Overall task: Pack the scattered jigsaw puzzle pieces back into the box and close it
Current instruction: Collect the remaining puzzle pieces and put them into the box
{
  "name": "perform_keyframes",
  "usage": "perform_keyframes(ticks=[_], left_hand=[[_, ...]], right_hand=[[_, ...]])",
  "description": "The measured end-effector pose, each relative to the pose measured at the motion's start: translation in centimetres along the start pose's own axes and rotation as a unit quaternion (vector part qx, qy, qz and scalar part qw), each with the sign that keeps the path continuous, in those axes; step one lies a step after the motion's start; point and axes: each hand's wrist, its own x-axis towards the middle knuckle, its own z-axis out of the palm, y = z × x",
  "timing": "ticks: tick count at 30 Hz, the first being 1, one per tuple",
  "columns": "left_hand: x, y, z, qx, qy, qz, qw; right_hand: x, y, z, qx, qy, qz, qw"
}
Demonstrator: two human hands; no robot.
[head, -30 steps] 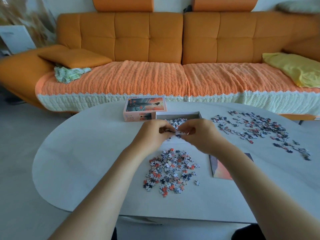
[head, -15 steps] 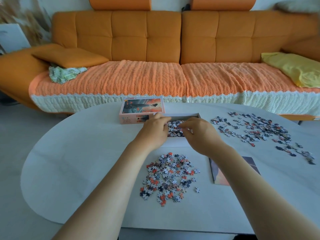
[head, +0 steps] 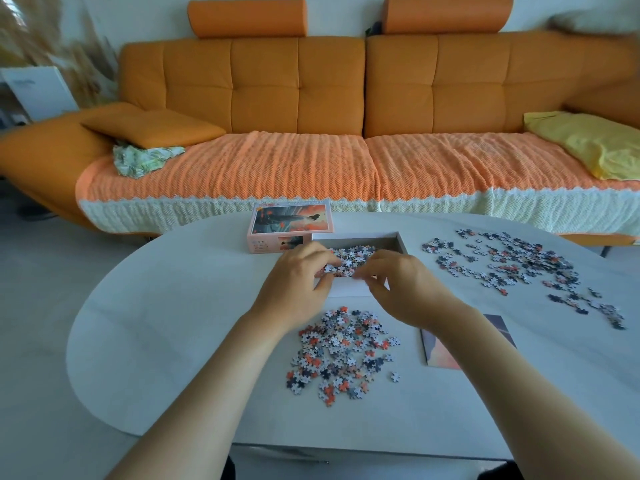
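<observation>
Both hands are up at the box [head: 401, 241], centre of the frame, its tray open on the white desk [head: 173, 323] and a layer of pieces [head: 351, 258] lying inside. The left hand [head: 298, 289] reaches over the near left corner, its fingers [head: 325, 259] loosely curled on the pieces in the tray and the thumb against the front wall. I cannot tell if they hold anything. The right hand [head: 405, 289] hangs over the near wall, thumb and forefinger drawn narrow, almost meeting. Whether a piece sits between them is too small to tell.

The lid [head: 291, 223] lies picture-up, touching the tray's left end. A loose pile [head: 343, 355] waits below the hands, lower centre. A wider scatter [head: 512, 268] spreads across the right of the desk. A card [head: 437, 351] lies flat beside the right forearm, partly hidden by it. An orange sofa [head: 332, 88] fills the top of the frame.
</observation>
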Motion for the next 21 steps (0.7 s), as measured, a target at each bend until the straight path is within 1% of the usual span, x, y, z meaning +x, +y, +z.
perform_keyframes(ticks=[1,2,4,5,6,7,8,10,12,14,18,21], left_hand=[[-0.4,0.3,-0.3,-0.01,0.0,-0.001,1.0],[-0.9,0.6,-0.5,-0.019,-0.018,-0.01,1.0],[-1.9,0.8,-0.6,-0.015,-0.107,-0.039,0.993],[-2.4,0.8,-0.5,0.008,-0.16,-0.052,0.986],[-3.0,0.7,-0.2,0.038,-0.203,-0.054,0.977],[-3.4,0.6,0.1,0.062,-0.23,-0.044,0.97],[-3.7,0.6,0.5,0.072,-0.243,-0.033,0.967],[-4.0,0.9,0.7,0.051,-0.237,-0.031,0.97],[-4.0,1.0,0.2,0.013,-0.23,-0.06,0.971],[-4.0,0.8,-0.4,0.007,-0.235,-0.079,0.969],[-4.1,0.5,-0.7,0.032,-0.286,-0.104,0.952],[-4.1,0.8,-0.1,0.022,-0.258,-0.094,0.961]], right_hand=[[-0.4,-0.4,-0.1,-0.002,-0.033,0.001,0.999],[-0.8,-0.6,0.0,-0.01,-0.072,0.003,0.997],[-1.7,-1.1,0.5,-0.036,-0.148,0.022,0.988],[-2.1,-1.4,0.8,-0.049,-0.176,0.034,0.983],[-2.4,-1.6,1.2,-0.059,-0.194,0.038,0.979],[-2.7,-1.8,1.4,-0.064,-0.2,0.035,0.977],[-2.7,-2.0,1.6,-0.063,-0.202,0.031,0.977],[-2.8,-2.2,1.4,-0.043,-0.207,0.039,0.977],[-2.8,-2.1,0.7,-0.028,-0.202,0.064,0.977],[-3.0,-1.7,0.0,-0.034,-0.206,0.082,0.974],[-3.3,-1.8,-0.1,-0.053,-0.25,0.115,0.96],[-3.2,-2.4,1.0,-0.04,-0.233,0.111,0.965]])
